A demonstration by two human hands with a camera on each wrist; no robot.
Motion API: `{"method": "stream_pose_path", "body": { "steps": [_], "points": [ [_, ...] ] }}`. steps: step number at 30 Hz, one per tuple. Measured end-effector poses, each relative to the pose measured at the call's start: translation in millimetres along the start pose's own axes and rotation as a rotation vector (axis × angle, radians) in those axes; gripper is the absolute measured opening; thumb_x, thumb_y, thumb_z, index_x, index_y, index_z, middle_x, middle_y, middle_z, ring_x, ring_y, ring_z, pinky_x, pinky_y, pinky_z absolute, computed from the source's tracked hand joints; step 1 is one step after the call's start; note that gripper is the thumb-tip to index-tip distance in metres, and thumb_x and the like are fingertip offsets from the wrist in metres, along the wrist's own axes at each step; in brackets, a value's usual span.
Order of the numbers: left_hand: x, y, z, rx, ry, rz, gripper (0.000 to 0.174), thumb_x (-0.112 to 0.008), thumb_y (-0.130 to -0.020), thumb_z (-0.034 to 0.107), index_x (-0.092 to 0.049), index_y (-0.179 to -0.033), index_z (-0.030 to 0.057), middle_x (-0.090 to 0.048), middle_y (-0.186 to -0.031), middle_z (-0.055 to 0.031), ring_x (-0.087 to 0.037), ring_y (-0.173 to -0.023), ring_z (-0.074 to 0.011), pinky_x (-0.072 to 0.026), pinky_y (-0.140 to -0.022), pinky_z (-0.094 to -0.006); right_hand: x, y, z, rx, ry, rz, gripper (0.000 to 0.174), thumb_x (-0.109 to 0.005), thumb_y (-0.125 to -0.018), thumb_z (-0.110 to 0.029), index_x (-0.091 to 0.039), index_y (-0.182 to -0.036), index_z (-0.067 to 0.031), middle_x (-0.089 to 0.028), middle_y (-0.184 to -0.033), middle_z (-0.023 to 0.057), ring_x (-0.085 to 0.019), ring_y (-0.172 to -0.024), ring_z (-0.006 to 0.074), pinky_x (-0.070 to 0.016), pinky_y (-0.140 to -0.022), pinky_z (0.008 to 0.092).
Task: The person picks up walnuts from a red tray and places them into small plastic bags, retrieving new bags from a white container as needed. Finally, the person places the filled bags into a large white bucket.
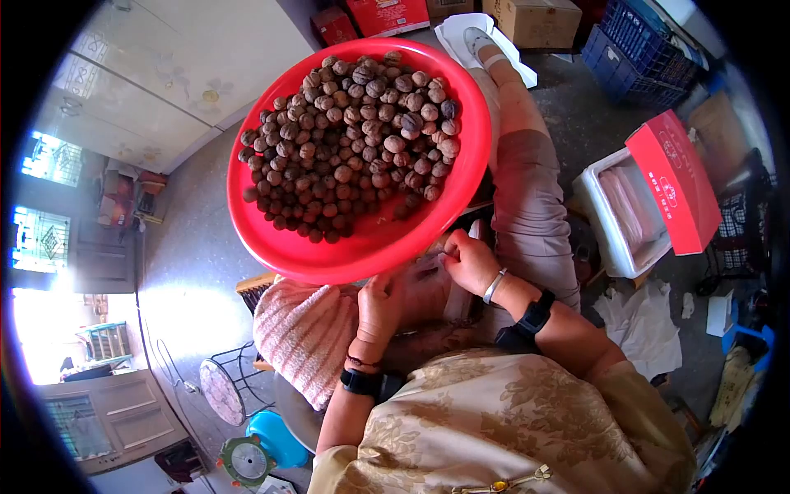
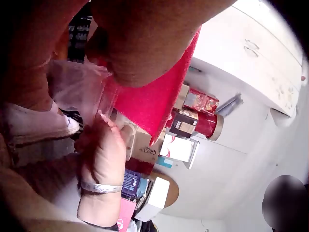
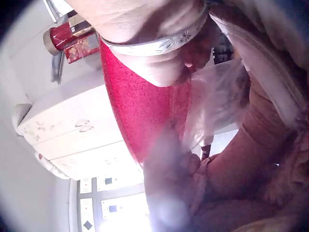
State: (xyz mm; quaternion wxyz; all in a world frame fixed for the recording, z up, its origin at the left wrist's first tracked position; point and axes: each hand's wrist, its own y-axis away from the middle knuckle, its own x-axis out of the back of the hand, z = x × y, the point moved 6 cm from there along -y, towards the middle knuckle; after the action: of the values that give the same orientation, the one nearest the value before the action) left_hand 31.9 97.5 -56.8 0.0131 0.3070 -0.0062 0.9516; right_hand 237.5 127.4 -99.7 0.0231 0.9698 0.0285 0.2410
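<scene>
A large red round tray [image 1: 309, 262], heaped on most of its surface with brown walnuts [image 1: 341, 173], is in front of the person in the head view. Below its near edge, the left hand [image 1: 378, 311] and right hand [image 1: 475, 265] are close together with curled fingers. Thin clear plastic [image 2: 77, 87], like a bag, stretches between the left hand [image 2: 145, 43] and the right hand [image 2: 104, 154] in the left wrist view. Both hands pinch it; their fingertips are partly hidden. The right wrist view shows the same plastic [image 3: 217, 94] beneath the tray's side.
A pink striped cloth [image 1: 304, 329] lies left of the left hand. Right of the legs is a white box [image 1: 597, 202] with a red lid [image 1: 675, 181]. Blue crates [image 1: 629, 62] and cardboard boxes [image 1: 535, 20] are at the far side. A round stool [image 1: 222, 391] stands lower left.
</scene>
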Motion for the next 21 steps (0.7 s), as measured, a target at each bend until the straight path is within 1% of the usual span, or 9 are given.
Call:
{"method": "stream_pose_path", "body": {
  "steps": [4,6,11,13,14,17,18,19,21],
  "points": [
    [5.1,0.2,8.7,0.001,-0.102,-0.021,0.02,-0.063,-0.085,0.006,-0.069,-0.104,0.0041,-0.069,-0.087,-0.0157,-0.066,-0.076,-0.0221,-0.0524,-0.07,-0.0327,7.6,1.3,-15.0,0.057,0.108,-0.043,0.012,-0.067,-0.08,-0.014,-0.059,-0.081,-0.0044,-0.064,-0.076,0.016,-0.064,-0.076,0.0379,-0.0508,-0.069,0.0445],
    [7.6,0.4,10.1,0.025,-0.144,-0.061,0.022,-0.063,-0.085,0.007,-0.069,-0.105,0.0045,-0.068,-0.085,-0.0165,-0.066,-0.075,-0.0237,-0.052,-0.068,-0.0334,4.9,3.9,-24.0,0.255,-0.012,-0.051,0.016,-0.068,-0.081,-0.018,-0.061,-0.08,-0.0045,-0.064,-0.075,0.0163,-0.063,-0.074,0.0371,-0.0504,-0.068,0.0436],
    [22.1,4.1,36.9,-0.008,-0.226,-0.236,0.022,-0.063,-0.086,0.007,-0.067,-0.107,0.004,-0.068,-0.083,-0.0148,-0.065,-0.071,-0.0224,-0.0513,-0.065,-0.0351,-2.9,6.0,-21.3,0.224,0.012,-0.139,0.018,-0.068,-0.081,-0.02,-0.061,-0.077,-0.0038,-0.063,-0.074,0.0171,-0.063,-0.073,0.0365,-0.0489,-0.065,0.0437],
    [34.2,7.2,71.3,-0.044,-0.009,-0.359,0.017,-0.062,-0.09,0.008,-0.066,-0.105,0.0019,-0.069,-0.082,-0.0088,-0.063,-0.07,-0.0153,-0.0503,-0.062,-0.0319,-1.1,6.0,-24.7,0.214,-0.028,-0.142,0.02,-0.069,-0.081,-0.02,-0.06,-0.075,-0.0033,-0.063,-0.072,0.0173,-0.063,-0.071,0.036,-0.0481,-0.064,0.044],
    [45.1,5.8,95.3,0.133,0.019,-0.46,0.016,-0.061,-0.092,0.008,-0.065,-0.106,0.0013,-0.067,-0.083,-0.0029,-0.06,-0.074,-0.0086,-0.0488,-0.062,-0.0255,0.1,7.1,-25.2,0.198,-0.046,-0.121,0.02,-0.07,-0.081,-0.02,-0.06,-0.075,-0.0033,-0.062,-0.071,0.017,-0.062,-0.068,0.0355,-0.0474,-0.061,0.044],
    [65.9,-9.8,110.3,0.279,0.439,-0.426,0.021,-0.066,-0.09,0.009,-0.065,-0.111,0.0023,-0.067,-0.093,-0.0035,-0.059,-0.083,-0.0077,-0.0482,-0.072,-0.0237,-0.6,7.5,-22.5,0.212,-0.043,-0.098,0.021,-0.07,-0.082,-0.02,-0.059,-0.074,-0.0038,-0.062,-0.07,0.0163,-0.062,-0.066,0.0351,-0.0469,-0.059,0.0439],
    [71.9,-20.3,113.9,0.301,0.421,-0.389,0.019,-0.064,-0.091,0.008,-0.066,-0.108,0.0005,-0.067,-0.097,-0.0048,-0.059,-0.089,-0.0088,-0.0482,-0.078,-0.0235,0.0,7.6,-23.0,0.222,-0.035,-0.098,0.022,-0.071,-0.082,-0.02,-0.058,-0.074,-0.0041,-0.062,-0.07,0.0158,-0.061,-0.065,0.0349,-0.0471,-0.059,0.0438],
    [75.6,-36.3,113.0,0.297,0.417,-0.388,0.019,-0.064,-0.091,0.008,-0.066,-0.108,0.0005,-0.067,-0.097,-0.0048,-0.059,-0.089,-0.0088,-0.0482,-0.078,-0.0235,0.1,8.0,-23.6,0.226,-0.038,-0.095,0.022,-0.071,-0.082,-0.02,-0.058,-0.074,-0.0041,-0.062,-0.07,0.0158,-0.061,-0.065,0.0349,-0.0471,-0.059,0.0438],
    [77.1,-74.8,122.7,-0.069,0.085,-0.427,0.021,-0.061,-0.092,0.005,-0.064,-0.113,0.0017,-0.065,-0.095,-0.0018,-0.059,-0.082,-0.0087,-0.0493,-0.072,-0.0237,0.4,8.3,-23.9,0.22,-0.036,-0.09,0.022,-0.071,-0.082,-0.02,-0.058,-0.074,-0.0043,-0.062,-0.07,0.0157,-0.061,-0.065,0.0349,-0.0476,-0.059,0.0434]
  ]
}}
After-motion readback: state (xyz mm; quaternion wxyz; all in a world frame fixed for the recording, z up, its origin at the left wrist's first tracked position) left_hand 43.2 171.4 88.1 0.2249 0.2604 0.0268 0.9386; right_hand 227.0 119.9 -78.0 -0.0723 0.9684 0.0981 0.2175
